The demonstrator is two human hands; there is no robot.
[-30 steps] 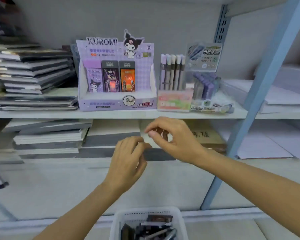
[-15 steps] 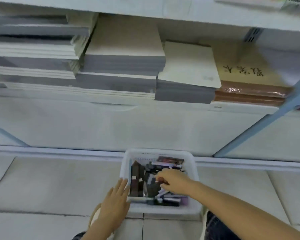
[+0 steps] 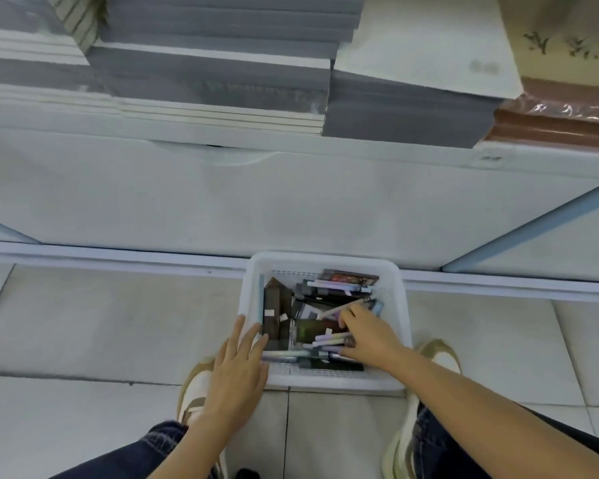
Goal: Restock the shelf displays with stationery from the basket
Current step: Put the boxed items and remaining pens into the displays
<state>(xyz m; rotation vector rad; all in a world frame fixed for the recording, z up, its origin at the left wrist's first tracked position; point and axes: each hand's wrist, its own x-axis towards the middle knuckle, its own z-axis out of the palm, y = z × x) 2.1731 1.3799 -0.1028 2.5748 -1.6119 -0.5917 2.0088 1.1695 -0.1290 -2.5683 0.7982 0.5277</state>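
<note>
A white plastic basket point(image 3: 325, 259) stands on the tiled floor in front of the shelf base. It holds dark narrow boxes point(image 3: 274, 305), flat packets and several pastel pens point(image 3: 325, 338). My left hand point(image 3: 237, 371) lies flat with straight fingers over the basket's front left rim. My right hand point(image 3: 370, 337) is inside the basket on the right, fingers and thumb curled round a few of the pastel pens; one pale pen point(image 3: 339, 307) sticks out past the fingertips. The display boxes on the upper shelf are out of view.
Above the basket the lowest shelf carries stacks of grey and white paper pads point(image 3: 215, 63) and a brown wrapped stack point(image 3: 561, 122). A blue shelf upright point(image 3: 533, 229) slants down on the right. My shoes point(image 3: 194, 385) flank the basket on the floor.
My view dropped from the upper shelf displays to the floor basket. Both hands came down; the right one reached into the basket and closed round pens, the left settled on the rim.
</note>
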